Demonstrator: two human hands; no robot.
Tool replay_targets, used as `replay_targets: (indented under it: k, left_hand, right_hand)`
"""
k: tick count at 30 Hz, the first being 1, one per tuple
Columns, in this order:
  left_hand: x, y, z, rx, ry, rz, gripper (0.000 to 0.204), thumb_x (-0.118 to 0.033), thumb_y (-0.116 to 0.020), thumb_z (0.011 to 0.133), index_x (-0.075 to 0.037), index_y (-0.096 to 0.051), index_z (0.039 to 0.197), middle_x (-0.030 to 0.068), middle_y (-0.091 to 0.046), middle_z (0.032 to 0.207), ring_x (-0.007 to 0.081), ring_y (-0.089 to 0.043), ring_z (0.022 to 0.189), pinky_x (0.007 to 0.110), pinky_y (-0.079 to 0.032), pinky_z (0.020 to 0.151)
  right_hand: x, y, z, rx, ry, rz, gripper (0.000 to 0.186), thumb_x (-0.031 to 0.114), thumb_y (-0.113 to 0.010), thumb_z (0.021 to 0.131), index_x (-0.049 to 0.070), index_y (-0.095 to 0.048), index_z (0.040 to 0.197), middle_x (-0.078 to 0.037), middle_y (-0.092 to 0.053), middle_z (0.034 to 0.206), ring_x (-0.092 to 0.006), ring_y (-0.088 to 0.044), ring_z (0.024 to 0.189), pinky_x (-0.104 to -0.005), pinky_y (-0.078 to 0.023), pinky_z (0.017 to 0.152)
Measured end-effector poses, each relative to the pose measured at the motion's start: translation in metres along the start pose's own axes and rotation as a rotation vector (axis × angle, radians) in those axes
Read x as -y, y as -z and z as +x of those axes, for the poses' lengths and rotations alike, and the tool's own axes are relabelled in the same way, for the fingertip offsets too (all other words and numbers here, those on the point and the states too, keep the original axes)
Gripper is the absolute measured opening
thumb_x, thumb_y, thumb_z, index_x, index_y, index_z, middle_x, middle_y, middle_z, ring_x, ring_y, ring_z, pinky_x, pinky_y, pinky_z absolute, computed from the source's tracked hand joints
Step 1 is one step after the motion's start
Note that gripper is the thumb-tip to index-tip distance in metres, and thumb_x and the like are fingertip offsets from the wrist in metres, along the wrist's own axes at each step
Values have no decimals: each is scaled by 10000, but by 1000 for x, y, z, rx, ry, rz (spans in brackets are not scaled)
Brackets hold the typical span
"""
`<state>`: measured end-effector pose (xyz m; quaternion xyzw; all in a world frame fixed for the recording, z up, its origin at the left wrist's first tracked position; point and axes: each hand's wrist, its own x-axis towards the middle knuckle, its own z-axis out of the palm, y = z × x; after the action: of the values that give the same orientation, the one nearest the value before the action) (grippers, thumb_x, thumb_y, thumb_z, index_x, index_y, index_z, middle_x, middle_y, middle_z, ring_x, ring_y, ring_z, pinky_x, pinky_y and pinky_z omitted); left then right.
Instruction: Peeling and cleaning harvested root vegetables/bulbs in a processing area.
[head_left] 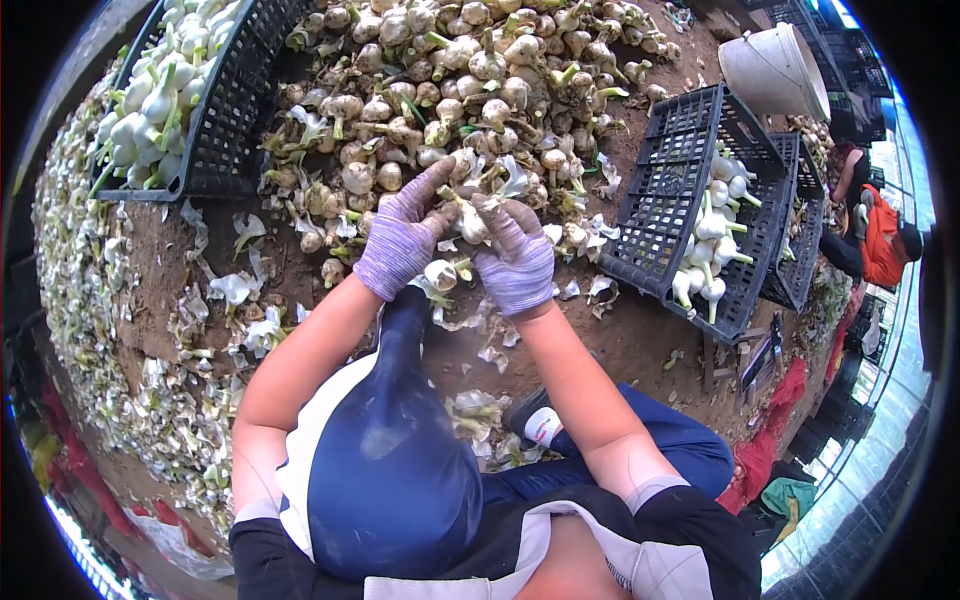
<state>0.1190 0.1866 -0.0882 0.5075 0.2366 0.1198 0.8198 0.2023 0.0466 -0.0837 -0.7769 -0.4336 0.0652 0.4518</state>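
Note:
Both my hands wear purple, soil-stained knit gloves and meet in front of a heap of garlic. Between them is a pale garlic bulb (470, 222) with a short cut stem. My left hand (403, 232) has its thumb and fingers closed at the stem side of the bulb. On the other side, my right hand (517, 258) pinches the bulb with bent fingers. Just beyond lies the heap of unpeeled, dirt-covered garlic bulbs (490, 65). Below my hands, another bulb with a stem (440, 274) rests among loose white skins.
A black crate (235, 130) of cleaned garlic stands at the left. At the right, a tilted black crate (665, 190) holds several white bulbs, with a white bucket (770, 72) behind it. Peeled skins (170, 420) litter the soil. A person in orange (882, 240) is far right.

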Motion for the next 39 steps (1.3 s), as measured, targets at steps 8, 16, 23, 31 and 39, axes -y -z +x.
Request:
replay_targets:
  k: [8, 16, 23, 31, 39]
  left_hand:
    - [-1, -6, -3, -51, -99, 188, 396, 130, -497, 758, -2, -557, 1126, 100, -617, 1075, 150, -573, 988, 266, -456, 874]
    - [-4, 2, -15, 218, -263, 567, 261, 120, -503, 720, -47, -613, 888, 63, -622, 838, 154, -603, 822, 279, -482, 744]
    - [-4, 19, 6, 166, 63, 296, 359, 156, -356, 600, -17, -551, 847, 32, -582, 826, 134, -555, 830, 261, -447, 805]
    - [18, 12, 15, 153, -116, 915, 221, 8, -547, 703, -67, -618, 898, 159, -639, 844, 303, -625, 774, 370, -494, 735]
    - [14, 19, -2, 177, -219, 1378, 472, -69, -650, 685, -136, -577, 1146, 156, -560, 1111, 350, -560, 1015, 400, -468, 877]
  right_hand:
    - [-20, -2, -3, 89, -609, 1066, 577, 150, -654, 782, 19, -432, 1298, -114, -558, 1114, -218, -585, 949, -301, -510, 799]
    - [-16, -3, 13, 221, -991, 951, 603, 637, -551, 777, 61, -591, 952, -38, -614, 795, -154, -568, 635, -273, -467, 549]
    - [-40, 11, -7, 732, -1023, 1088, 668, 616, -653, 699, 3, -606, 961, -85, -637, 787, -185, -620, 626, -290, -514, 529]
    - [12, -1, -13, 921, -1038, 1389, 664, 620, -596, 743, -14, -599, 940, -127, -628, 743, -243, -638, 644, -363, -540, 604]
    - [-52, -6, -14, 194, -1190, 536, 538, 501, -408, 926, 2, -595, 850, -147, -619, 688, -258, -609, 578, -355, -490, 526]
